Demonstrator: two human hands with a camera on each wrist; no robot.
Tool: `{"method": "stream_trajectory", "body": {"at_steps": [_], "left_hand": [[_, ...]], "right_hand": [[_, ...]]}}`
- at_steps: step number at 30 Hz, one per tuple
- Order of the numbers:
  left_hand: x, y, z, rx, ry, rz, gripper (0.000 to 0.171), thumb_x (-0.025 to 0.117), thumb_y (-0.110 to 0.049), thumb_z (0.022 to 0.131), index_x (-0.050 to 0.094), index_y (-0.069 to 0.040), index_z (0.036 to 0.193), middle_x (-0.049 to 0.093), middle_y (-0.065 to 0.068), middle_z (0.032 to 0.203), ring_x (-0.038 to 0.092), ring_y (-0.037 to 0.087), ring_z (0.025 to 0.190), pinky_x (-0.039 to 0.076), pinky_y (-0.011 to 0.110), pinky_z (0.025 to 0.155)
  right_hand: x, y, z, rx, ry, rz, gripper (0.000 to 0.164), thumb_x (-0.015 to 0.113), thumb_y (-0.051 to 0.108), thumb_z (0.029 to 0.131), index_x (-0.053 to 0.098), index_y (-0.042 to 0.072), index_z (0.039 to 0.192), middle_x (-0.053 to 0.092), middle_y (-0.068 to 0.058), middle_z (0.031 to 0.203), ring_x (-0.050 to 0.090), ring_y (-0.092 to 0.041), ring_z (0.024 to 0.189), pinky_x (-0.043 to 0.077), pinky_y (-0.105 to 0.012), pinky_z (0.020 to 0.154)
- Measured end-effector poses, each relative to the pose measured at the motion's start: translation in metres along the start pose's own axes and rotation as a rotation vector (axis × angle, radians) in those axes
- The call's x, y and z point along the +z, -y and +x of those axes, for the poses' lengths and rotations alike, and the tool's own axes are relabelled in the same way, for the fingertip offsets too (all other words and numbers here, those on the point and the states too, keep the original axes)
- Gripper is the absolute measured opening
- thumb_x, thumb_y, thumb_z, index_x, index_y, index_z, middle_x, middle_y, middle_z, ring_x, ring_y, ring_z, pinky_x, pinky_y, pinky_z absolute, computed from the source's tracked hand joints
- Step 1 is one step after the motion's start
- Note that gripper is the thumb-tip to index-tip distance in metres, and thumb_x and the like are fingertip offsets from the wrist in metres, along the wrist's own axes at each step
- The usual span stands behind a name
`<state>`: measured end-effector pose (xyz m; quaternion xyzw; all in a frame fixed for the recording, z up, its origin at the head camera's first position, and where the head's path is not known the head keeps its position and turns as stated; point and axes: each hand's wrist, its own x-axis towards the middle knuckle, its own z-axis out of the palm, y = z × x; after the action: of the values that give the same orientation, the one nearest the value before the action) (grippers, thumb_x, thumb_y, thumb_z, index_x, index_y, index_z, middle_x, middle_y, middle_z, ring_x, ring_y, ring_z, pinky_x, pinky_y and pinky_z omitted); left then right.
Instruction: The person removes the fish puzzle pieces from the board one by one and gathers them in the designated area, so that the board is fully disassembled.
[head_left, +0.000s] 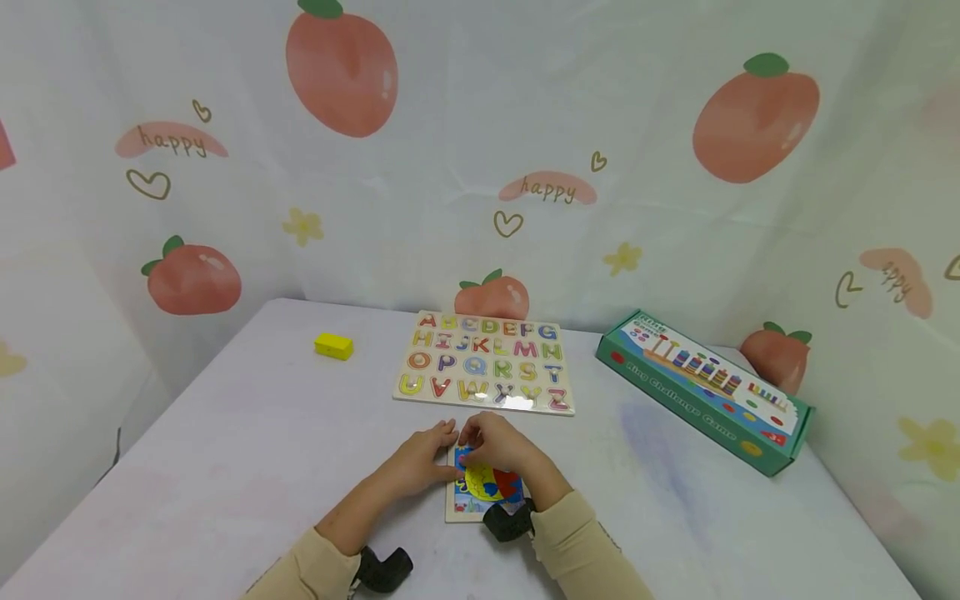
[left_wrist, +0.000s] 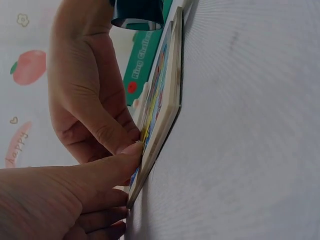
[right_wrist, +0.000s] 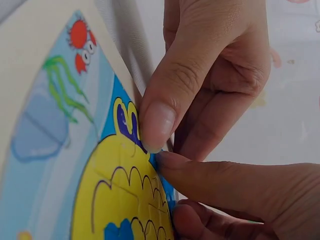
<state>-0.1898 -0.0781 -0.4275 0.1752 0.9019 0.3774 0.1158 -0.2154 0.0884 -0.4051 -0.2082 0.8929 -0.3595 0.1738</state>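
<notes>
A small wooden fish puzzle (head_left: 480,506) lies on the table in front of me, a yellow and red fish on a blue sea scene. My left hand (head_left: 417,463) grips its left side, thumb on the purple and yellow tail (right_wrist: 127,122) and fingers at the edge. From the right, my right hand (head_left: 501,442) reaches over the puzzle's upper left part with curled fingers, its thumb (right_wrist: 200,175) close beside the left thumb. Both sets of fingertips nearly meet, hiding that corner. I cannot tell whether the right hand pinches a loose piece.
A wooden alphabet board (head_left: 486,364) lies just beyond the hands. At the far left sits a yellow block (head_left: 333,346); a green Ring Challenge Game box (head_left: 701,387) stands to the right. A printed curtain (head_left: 427,192) hangs behind the table.
</notes>
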Motion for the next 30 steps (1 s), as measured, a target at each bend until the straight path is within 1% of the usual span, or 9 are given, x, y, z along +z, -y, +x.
{"method": "stream_trajectory", "body": {"at_steps": [3,11,17,23,26,30], "left_hand": [[-0.0005,0.0004,0.0003,0.006,0.001,-0.003,0.058,0.073,-0.019,0.08,0.052,0.003,0.13,0.04,0.018,0.145,0.03,0.037,0.138,0.027,0.056,0.109],[-0.0015,-0.0004,0.0,0.012,0.0,-0.013,0.054,0.072,-0.018,0.081,0.053,0.001,0.129,0.038,0.018,0.146,0.029,0.038,0.138,0.025,0.058,0.11],[-0.0013,-0.0004,0.0005,0.018,-0.001,-0.004,0.055,0.071,-0.018,0.081,0.053,0.001,0.13,0.038,0.019,0.146,0.028,0.038,0.138,0.026,0.057,0.11],[-0.0014,-0.0001,0.0,0.019,-0.003,-0.016,0.056,0.071,-0.017,0.081,0.051,0.003,0.13,0.038,0.02,0.146,0.028,0.038,0.138,0.025,0.056,0.11],[-0.0015,-0.001,0.0,0.012,0.0,-0.023,0.057,0.071,-0.016,0.082,0.05,0.004,0.13,0.038,0.02,0.146,0.028,0.038,0.138,0.025,0.056,0.11],[-0.0037,-0.0034,0.0019,-0.012,0.009,0.015,0.056,0.07,-0.018,0.083,0.05,0.003,0.131,0.039,0.019,0.145,0.029,0.038,0.138,0.027,0.056,0.11]], "right_hand": [[0.0005,0.0027,-0.0007,0.017,0.004,-0.005,0.013,0.072,0.004,0.079,0.063,0.002,0.089,0.057,-0.005,0.085,0.051,-0.015,0.076,0.052,-0.029,0.077],[-0.0002,0.003,0.0007,0.019,0.012,-0.028,0.014,0.072,0.004,0.079,0.062,0.003,0.09,0.058,-0.005,0.086,0.051,-0.014,0.076,0.052,-0.029,0.078],[-0.0012,0.0025,0.0005,0.006,0.018,-0.031,0.015,0.072,0.004,0.079,0.062,0.003,0.091,0.057,-0.005,0.085,0.05,-0.014,0.076,0.052,-0.028,0.078],[-0.0014,0.0031,0.0008,0.018,0.029,-0.018,0.015,0.071,0.004,0.08,0.061,0.003,0.092,0.057,-0.004,0.086,0.051,-0.015,0.077,0.051,-0.03,0.079],[-0.0018,0.0035,0.0006,0.029,0.029,-0.01,0.013,0.071,0.003,0.08,0.061,0.003,0.09,0.056,-0.004,0.084,0.05,-0.015,0.076,0.05,-0.03,0.077],[-0.0022,0.0037,0.0003,0.027,0.035,0.01,0.009,0.069,0.001,0.081,0.062,0.002,0.086,0.058,-0.004,0.081,0.051,-0.014,0.073,0.05,-0.028,0.075]]}}
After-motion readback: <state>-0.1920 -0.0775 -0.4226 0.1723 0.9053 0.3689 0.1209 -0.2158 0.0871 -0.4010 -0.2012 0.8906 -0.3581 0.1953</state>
